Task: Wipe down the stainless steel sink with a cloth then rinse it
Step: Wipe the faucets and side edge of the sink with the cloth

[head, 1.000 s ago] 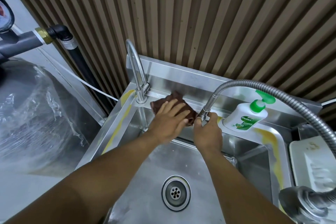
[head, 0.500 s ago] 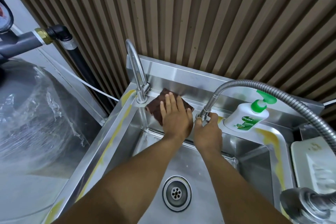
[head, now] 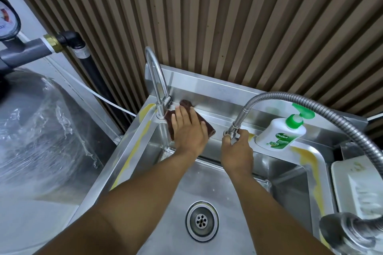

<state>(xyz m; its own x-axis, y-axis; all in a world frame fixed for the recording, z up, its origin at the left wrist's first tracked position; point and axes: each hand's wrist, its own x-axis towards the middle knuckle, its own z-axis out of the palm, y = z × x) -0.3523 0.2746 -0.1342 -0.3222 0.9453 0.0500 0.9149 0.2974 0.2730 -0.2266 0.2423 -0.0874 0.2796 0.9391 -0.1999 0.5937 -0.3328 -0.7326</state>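
**At the sink's back ledge: flat left hand on the cloth, right hand on the hose fitting**

On the rear ledge of the steel sink (head: pixel 132 151) we see the brown cloth (head: pixel 209 129) lying flat, just right of the base of the gooseneck tap (head: pixel 154 74). One corner of the cloth hangs over the edge into the basin.

Our left hand (head: pixel 189 128) lies palm down on the cloth. Its fingers are straight and close together, pointing toward the backsplash, and they press rather than grasp. The left forearm reaches in from the lower left, crossing over the basin, with the wrist nearly straight.

Our right hand (head: pixel 238 151) sits just to the right, apart from the cloth. Its thumb and fingers curl round the hose fitting (head: pixel 233 128), where the flexible metal hose (head: pixel 290 97) meets the ledge. The right forearm comes up from the lower right, above the drain (head: pixel 202 220).

A white soap bottle (head: pixel 281 134) with a green pump stands on the ledge just beside the right hand. The hose arcs over it and runs down to the spray head (head: pixel 348 232) at the lower right. Yellow streaks mark the sink's rim on both sides.
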